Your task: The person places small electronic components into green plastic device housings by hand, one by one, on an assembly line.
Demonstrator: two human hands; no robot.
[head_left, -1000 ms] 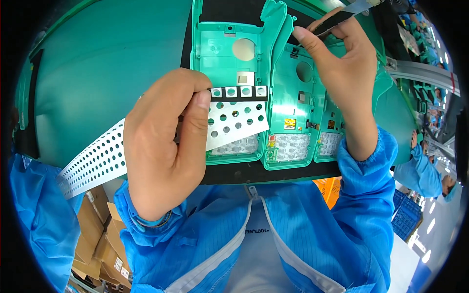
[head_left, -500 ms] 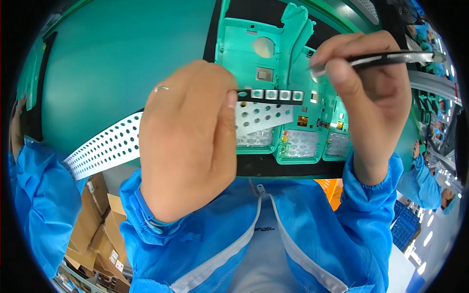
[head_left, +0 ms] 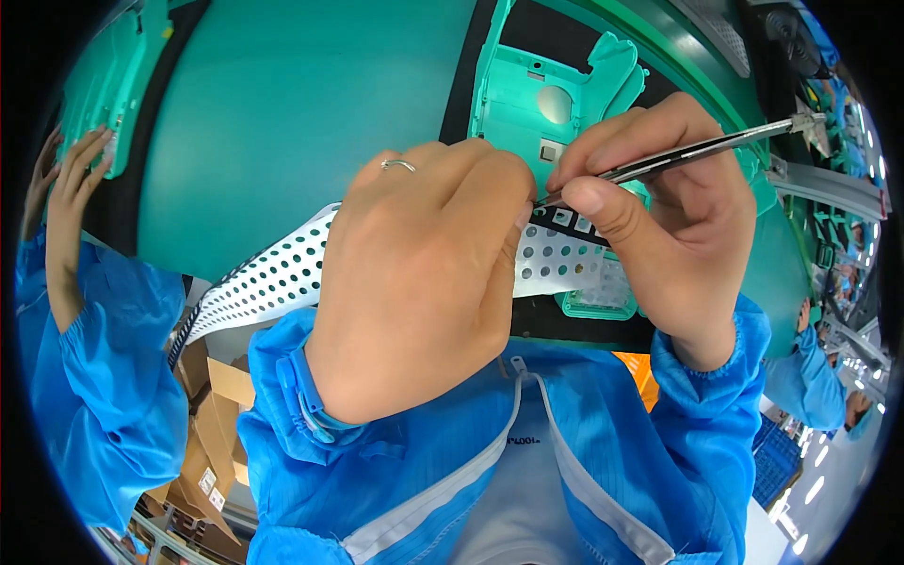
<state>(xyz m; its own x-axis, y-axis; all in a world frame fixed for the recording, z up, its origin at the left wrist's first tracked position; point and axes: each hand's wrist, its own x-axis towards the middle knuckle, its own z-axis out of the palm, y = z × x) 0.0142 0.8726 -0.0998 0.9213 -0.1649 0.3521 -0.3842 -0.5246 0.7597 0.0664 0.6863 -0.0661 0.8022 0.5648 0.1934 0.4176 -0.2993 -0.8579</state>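
My left hand (head_left: 424, 273) is closed on a white perforated strip (head_left: 273, 278) that trails down to the left. Beyond my left fingers, the strip's black edge carries a row of small white square pieces (head_left: 563, 217). My right hand (head_left: 692, 212) pinches dark metal tweezers (head_left: 716, 146), their tips at the black edge beside my left thumb. Whether the tips grip a piece is too small to tell. Behind both hands lies an open green plastic housing (head_left: 518, 71) with a round opening; my hands and the strip hide much of it. A clear keypad-like part (head_left: 612, 282) shows below the strip.
A green work surface (head_left: 301, 104) spreads to the left. At far left a co-worker's hands (head_left: 80, 179) touch another green housing (head_left: 118, 75). Cardboard boxes (head_left: 217, 424) stand below left. An orange crate (head_left: 640, 377) is below the table edge, with a blue crate (head_left: 777, 461) farther right.
The tweezers have come down and left from above the housings to the strip's edge beside my left thumb. My left hand and the strip sit farther right in view. Co-worker's hands show more.
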